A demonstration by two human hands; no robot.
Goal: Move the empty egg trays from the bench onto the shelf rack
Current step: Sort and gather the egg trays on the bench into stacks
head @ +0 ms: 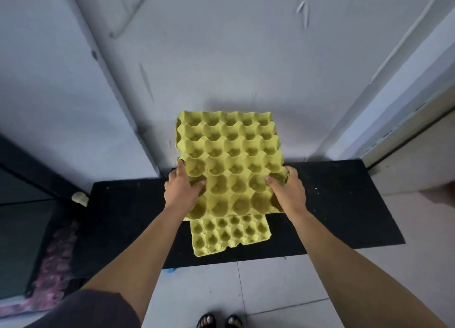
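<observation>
- The left hand (pixel 181 187) and right hand (pixel 288 189) each curl round a side edge of the yellow egg tray (pixel 231 160) held between them.
- A second egg tray (pixel 229 234) lies on the black bench (pixel 332 204) beneath.

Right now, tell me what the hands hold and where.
The upper yellow egg tray: the left hand grips its left edge, the right hand its right edge, near the person's end.

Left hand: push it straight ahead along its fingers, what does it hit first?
The left hand grips the held egg tray at its left edge. Its fingers point forward along that edge, so the grey wall behind the black bench likely comes first; depth is unclear.
</observation>
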